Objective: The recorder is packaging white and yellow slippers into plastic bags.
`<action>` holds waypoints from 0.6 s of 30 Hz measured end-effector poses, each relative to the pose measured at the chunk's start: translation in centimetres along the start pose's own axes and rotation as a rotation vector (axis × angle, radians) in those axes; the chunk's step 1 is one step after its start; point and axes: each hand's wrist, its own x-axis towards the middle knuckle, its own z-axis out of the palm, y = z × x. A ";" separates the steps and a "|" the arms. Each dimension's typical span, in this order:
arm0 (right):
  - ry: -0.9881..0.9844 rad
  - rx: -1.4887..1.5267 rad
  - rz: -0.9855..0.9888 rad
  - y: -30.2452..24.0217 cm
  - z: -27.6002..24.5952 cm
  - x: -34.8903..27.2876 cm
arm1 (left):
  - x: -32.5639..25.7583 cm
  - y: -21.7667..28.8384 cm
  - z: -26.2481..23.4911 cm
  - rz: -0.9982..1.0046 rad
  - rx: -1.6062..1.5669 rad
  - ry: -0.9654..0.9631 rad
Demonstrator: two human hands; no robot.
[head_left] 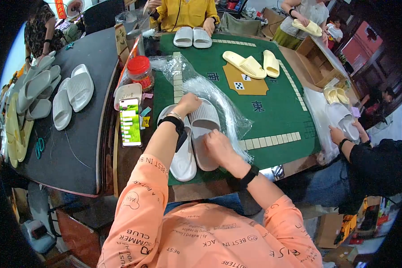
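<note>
Lit rectangular phone (130,123), white text bubbles on green screen. Red-lidded clear plastic jar (139,71), printed label. Left hand (189,103) curled inward at pale-grey ribbed slippers (184,158) on green surface (290,123); right hand (219,148) half-curled over right slipper (205,118); grips unclear. Farther right, dark printed characters (257,106).

left hand (190,103): curled, farther forward | right hand (219,148): curled, nearer

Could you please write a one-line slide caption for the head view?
Left hand and right hand at pale grey slippers on a green mat, beside bundled white strands.
</note>
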 end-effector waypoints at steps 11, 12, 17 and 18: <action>-0.203 -0.511 -0.080 0.0 3.5 3.3 | 2.0 -2.7 1.4 0.311 0.233 -0.102; -0.231 -0.056 0.178 -1.2 1.5 3.6 | 1.4 -4.1 1.5 0.121 -0.081 0.023; 0.169 0.149 0.301 -1.0 -5.6 4.1 | -2.2 -0.5 -0.7 0.311 -0.310 0.321; 0.177 0.168 0.473 0.1 -6.1 5.4 | -2.9 0.6 -1.1 0.407 -0.312 0.320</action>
